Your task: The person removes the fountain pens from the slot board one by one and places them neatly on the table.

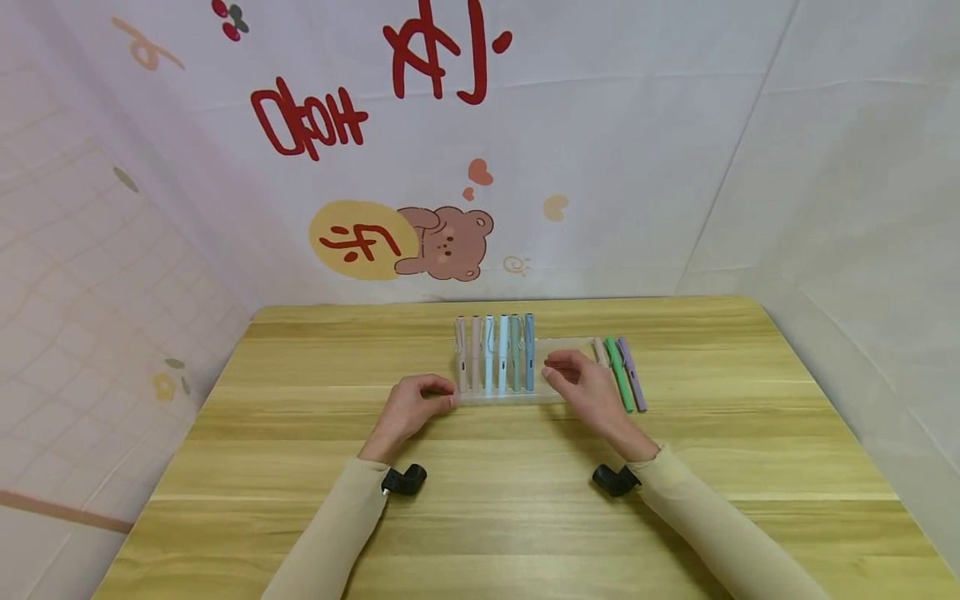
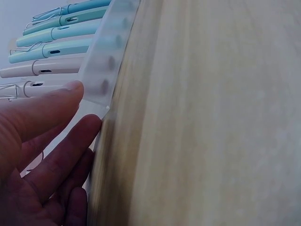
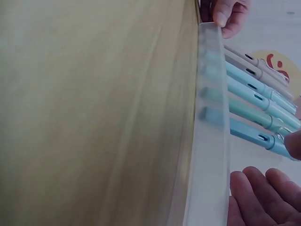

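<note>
A clear pen stand (image 1: 551, 398) holds a row of several pens, from pinkish ones at the left end to a blue pen (image 1: 529, 352) at the right. My left hand (image 1: 411, 410) pinches the stand's left front corner, its thumb (image 2: 70, 92) against the end beside the pinkish pens. To the right of the blue pen, my right hand (image 1: 592, 396) hovers over the bare part of the stand with loosely bent fingers and nothing between them. In the right wrist view, its thumb (image 3: 294, 145) overlaps the blue pen's upper end.
Right of the stand, a beige pen (image 1: 601, 352), a green pen (image 1: 620, 375) and a purple pen (image 1: 633, 375) lie side by side. All stand on a wood-grain table (image 1: 495, 517), backed by a printed cloth wall (image 1: 615, 150).
</note>
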A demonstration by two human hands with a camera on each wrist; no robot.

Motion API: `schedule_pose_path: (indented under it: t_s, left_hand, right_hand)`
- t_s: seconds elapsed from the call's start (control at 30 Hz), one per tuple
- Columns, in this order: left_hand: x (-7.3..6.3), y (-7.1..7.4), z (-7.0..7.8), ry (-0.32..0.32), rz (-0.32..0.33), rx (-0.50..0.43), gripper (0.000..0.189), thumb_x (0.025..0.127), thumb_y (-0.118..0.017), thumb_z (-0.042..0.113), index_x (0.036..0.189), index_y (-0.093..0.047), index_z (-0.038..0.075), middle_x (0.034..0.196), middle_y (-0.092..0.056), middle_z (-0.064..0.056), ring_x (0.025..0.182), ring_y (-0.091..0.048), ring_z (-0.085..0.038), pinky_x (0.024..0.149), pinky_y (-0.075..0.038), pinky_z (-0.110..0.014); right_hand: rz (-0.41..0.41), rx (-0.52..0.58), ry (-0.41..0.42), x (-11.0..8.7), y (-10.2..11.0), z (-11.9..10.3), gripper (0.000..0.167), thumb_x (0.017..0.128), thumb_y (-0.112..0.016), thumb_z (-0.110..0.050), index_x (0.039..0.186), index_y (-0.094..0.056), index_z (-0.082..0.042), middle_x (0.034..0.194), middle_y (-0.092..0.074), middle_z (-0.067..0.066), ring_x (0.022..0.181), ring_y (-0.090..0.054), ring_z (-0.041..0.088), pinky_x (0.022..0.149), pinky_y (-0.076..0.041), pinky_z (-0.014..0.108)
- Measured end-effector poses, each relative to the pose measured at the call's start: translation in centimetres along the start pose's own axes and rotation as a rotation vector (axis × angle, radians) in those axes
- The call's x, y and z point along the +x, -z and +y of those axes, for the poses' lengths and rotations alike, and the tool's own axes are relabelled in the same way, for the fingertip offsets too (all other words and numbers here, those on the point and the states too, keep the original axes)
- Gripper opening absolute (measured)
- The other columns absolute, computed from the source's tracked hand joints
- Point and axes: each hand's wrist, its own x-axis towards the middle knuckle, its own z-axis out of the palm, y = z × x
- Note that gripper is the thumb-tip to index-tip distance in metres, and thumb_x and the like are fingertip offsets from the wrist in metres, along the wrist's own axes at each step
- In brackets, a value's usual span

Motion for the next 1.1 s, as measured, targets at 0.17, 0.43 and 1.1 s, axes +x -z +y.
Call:
schedule_pose_path:
  t_s: [0.17,0.43,1.1]
  left_hand:
    - [0.1,-0.1,0.0,-0.008,0.002,0.001,0.011,0.09,-0.081,0.015,0.101,-0.079,0.013,0.106,-0.075,0.0,0.107,-0.065,-0.023,0.099,-0.048,-0.045]
    - [0.0,-0.5,0.2,-0.014,0.008,-0.005,0.01,0.089,-0.081,0.012,0.099,-0.079,0.013,0.103,-0.076,0.001,0.107,-0.065,-0.022,0.099,-0.048,-0.046]
    - [0.1,-0.2,-0.1,-0.005,0.027,-0.007,0.011,0.088,-0.081,0.012,0.098,-0.079,0.013,0.102,-0.076,0.001,0.105,-0.065,-0.022,0.098,-0.048,-0.043]
  right_hand:
    - [-0.016,-0.022,-0.01,0.4,-0.5,-0.2,0.038,0.103,-0.067,-0.029,0.13,-0.065,-0.002,0.123,-0.071,0.014,0.111,-0.069,0.031,0.095,-0.055,0.049]
    - [-0.02,-0.036,-0.018,1.0,-1.3,-0.2,0.034,0.101,-0.069,-0.024,0.128,-0.065,-0.002,0.115,-0.074,0.013,0.103,-0.071,0.03,0.088,-0.057,0.047]
    - [0.065,-0.064,-0.002,1.4,-1.6,-1.2,0.028,0.097,-0.073,-0.021,0.118,-0.067,-0.004,0.108,-0.074,0.011,0.095,-0.072,0.027,0.083,-0.058,0.046]
